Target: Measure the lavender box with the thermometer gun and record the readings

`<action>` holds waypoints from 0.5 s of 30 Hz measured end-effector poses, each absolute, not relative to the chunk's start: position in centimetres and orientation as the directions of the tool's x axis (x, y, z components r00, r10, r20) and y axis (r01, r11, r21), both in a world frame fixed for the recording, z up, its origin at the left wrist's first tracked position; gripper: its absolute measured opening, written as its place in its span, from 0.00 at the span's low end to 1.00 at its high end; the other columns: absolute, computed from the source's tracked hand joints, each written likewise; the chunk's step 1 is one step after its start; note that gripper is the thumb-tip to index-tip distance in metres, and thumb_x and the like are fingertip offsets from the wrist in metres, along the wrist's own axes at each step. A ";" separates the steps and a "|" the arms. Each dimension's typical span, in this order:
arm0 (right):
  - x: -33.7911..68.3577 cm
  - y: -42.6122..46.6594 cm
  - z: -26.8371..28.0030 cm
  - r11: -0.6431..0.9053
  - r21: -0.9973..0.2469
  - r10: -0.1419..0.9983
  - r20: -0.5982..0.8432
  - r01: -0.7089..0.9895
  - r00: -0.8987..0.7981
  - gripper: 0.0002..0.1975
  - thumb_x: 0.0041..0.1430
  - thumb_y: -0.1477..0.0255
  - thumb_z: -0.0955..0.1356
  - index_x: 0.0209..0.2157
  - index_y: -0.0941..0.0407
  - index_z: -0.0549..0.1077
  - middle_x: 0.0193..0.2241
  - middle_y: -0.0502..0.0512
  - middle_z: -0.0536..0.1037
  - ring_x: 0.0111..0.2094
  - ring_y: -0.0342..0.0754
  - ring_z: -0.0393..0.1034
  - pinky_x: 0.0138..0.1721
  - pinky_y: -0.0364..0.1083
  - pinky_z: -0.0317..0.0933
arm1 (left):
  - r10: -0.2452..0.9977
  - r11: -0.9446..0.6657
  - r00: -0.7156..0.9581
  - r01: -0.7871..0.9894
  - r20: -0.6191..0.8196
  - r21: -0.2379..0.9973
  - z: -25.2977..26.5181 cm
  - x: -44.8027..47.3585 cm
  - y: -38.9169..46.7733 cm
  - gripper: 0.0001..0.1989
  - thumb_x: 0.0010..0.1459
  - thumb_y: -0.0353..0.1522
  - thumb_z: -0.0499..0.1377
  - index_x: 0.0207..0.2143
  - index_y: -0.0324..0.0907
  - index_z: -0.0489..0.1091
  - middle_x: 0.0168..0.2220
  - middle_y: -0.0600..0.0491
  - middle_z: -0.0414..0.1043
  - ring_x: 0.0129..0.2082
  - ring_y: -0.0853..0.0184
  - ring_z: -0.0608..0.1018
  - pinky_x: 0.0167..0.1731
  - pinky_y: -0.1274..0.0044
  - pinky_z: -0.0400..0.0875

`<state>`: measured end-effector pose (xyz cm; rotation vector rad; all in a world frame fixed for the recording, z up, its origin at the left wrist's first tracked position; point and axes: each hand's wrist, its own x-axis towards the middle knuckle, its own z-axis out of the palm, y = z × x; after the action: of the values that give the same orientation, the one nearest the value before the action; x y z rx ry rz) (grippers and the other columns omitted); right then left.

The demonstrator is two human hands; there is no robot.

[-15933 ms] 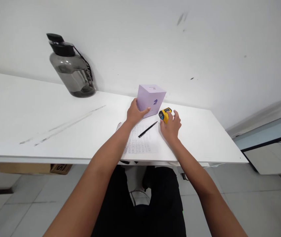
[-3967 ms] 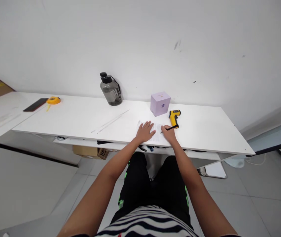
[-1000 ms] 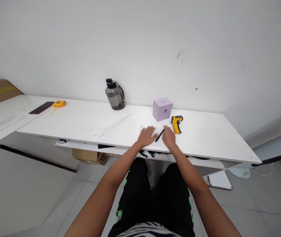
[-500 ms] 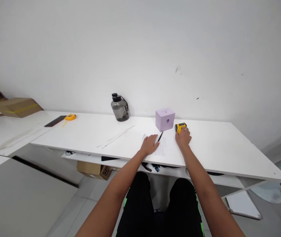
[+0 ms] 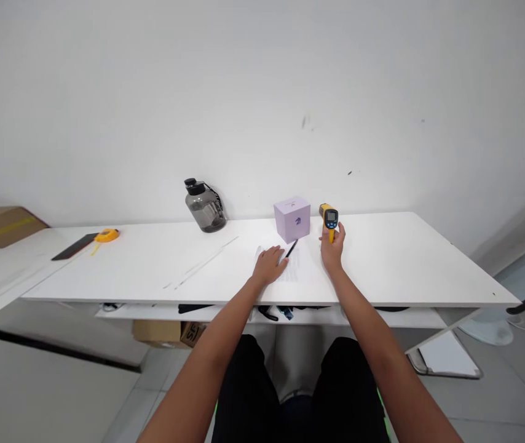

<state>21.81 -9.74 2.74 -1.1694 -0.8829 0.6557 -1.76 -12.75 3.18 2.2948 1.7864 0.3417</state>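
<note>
In my right hand [image 5: 333,243] is a yellow and black infrared thermometer gun [image 5: 330,216], held upright by its handle with its small screen facing me. My left hand [image 5: 269,264] lies flat with fingers stretched out on a printed paper sheet [image 5: 292,271]. A black pen [image 5: 291,248] rests on the sheet beside that hand's thumb; whether they touch I cannot tell. Just behind the pen stands a lilac box [image 5: 292,220] with a dark purple emblem, to the left of the thermometer gun.
A grey see-through water jug [image 5: 205,207] stands by the wall on the white desk [image 5: 410,258]. Further left lie an orange tape measure [image 5: 106,235] and a dark flat strip [image 5: 75,247]. Cardboard boxes [image 5: 2,226] sit at the far left. Under the desktop runs a shelf [image 5: 225,312] with several items.
My right hand has raised the thermometer gun from lying on its side to upright, its screen now toward me. The left hand stays on the paper. The view has shifted slightly.
</note>
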 end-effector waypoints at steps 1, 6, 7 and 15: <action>21.4 -9.8 2.8 0.264 -0.958 0.848 0.177 -0.109 0.500 0.41 0.58 0.37 0.72 0.62 0.50 0.74 0.53 0.60 0.84 0.42 0.53 0.81 0.39 0.50 0.73 | 0.970 -0.243 0.236 0.919 0.058 0.310 3.2 -1.8 -12.8 0.28 0.81 0.43 0.52 0.76 0.45 0.71 0.83 0.45 0.64 0.84 0.54 0.66 0.84 0.57 0.58; 20.7 -9.8 3.3 0.143 -0.900 0.939 -0.009 -0.411 0.345 0.32 0.42 0.46 0.81 0.42 0.50 0.77 0.43 0.55 0.85 0.35 0.48 0.77 0.30 0.45 0.67 | 0.966 -0.257 0.236 0.926 0.104 0.276 3.3 -1.7 -13.0 0.26 0.80 0.40 0.55 0.74 0.47 0.74 0.81 0.46 0.69 0.82 0.54 0.70 0.82 0.57 0.63; 20.8 -9.8 3.4 0.163 -0.894 0.935 0.006 -0.418 0.353 0.31 0.41 0.49 0.82 0.43 0.50 0.77 0.43 0.54 0.86 0.37 0.48 0.78 0.33 0.45 0.69 | 0.963 -0.264 0.241 0.928 0.118 0.263 3.3 -1.7 -13.1 0.25 0.80 0.39 0.55 0.73 0.47 0.75 0.80 0.46 0.70 0.82 0.54 0.71 0.81 0.57 0.64; 20.0 -10.6 3.1 0.199 -0.956 0.941 0.126 -0.215 0.313 0.27 0.37 0.59 0.81 0.40 0.52 0.79 0.43 0.57 0.87 0.42 0.55 0.79 0.47 0.55 0.74 | 0.932 -0.348 0.315 0.914 0.177 0.208 3.6 -1.6 -13.4 0.22 0.75 0.31 0.57 0.66 0.46 0.82 0.72 0.47 0.80 0.73 0.54 0.80 0.76 0.61 0.72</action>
<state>20.00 -10.56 3.09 -1.0400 -0.8893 0.9789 -1.61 -13.40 3.56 2.4909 1.7526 0.4106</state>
